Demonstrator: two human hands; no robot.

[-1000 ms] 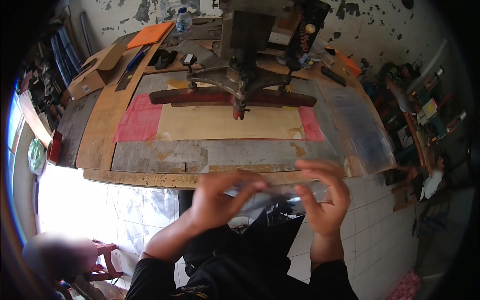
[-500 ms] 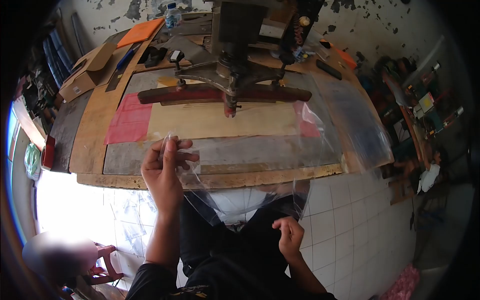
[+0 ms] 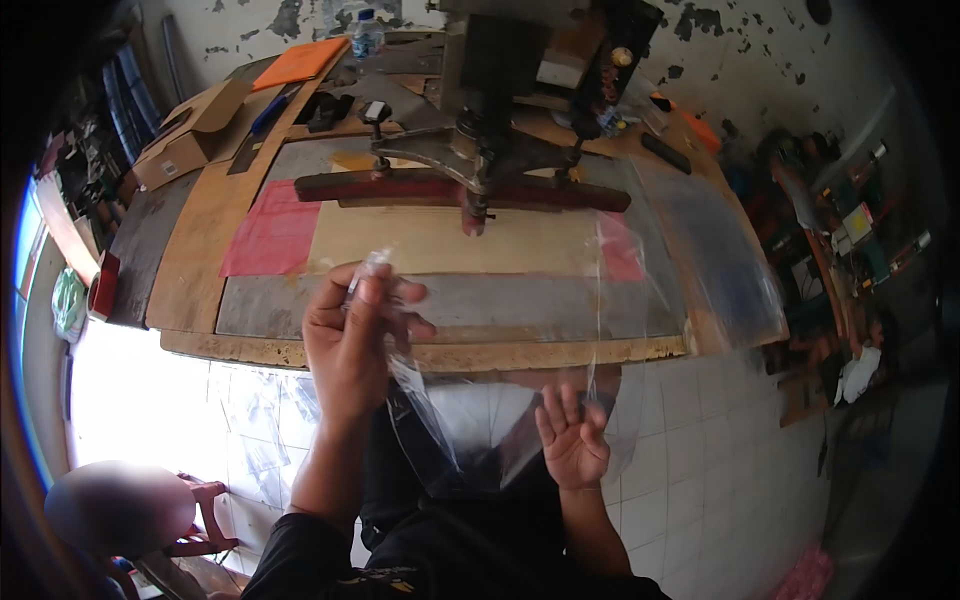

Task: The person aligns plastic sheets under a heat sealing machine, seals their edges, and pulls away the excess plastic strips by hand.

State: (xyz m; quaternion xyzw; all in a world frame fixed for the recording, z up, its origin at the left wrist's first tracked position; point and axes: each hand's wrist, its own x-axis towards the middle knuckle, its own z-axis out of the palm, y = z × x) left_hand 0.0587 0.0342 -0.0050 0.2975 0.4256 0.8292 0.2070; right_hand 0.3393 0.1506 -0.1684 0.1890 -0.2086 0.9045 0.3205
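My left hand [image 3: 348, 335] is raised over the front edge of the worktable, thumb and fingers pinching a bunched corner of a clear plastic sheet [image 3: 455, 425]. The sheet hangs in a loose curve across my lap and reaches up to the right over the table; whether it is a single film or a bag I cannot tell. Beside its right part, my right hand [image 3: 575, 445] is open, fingers spread upward; contact with the plastic is unclear. Behind both hands, a press with a long horizontal bar [image 3: 400, 190] stands above a cream strip [image 3: 440, 245] with red ends.
Clear plastic sheets [image 3: 715, 260] lie at the table's right. A cardboard box [image 3: 185, 140], an orange folder [image 3: 302, 62] and a water bottle [image 3: 367, 35] sit toward the back left. At lower left, another person is near a red stool [image 3: 208, 515]. Plastic pieces [image 3: 262, 420] lie on the tiled floor.
My right hand has risen and opened from a curled shape, coming beside the plastic. My left hand keeps its pinch, and the sheet's lower fold hangs lower. The view has shifted slightly.
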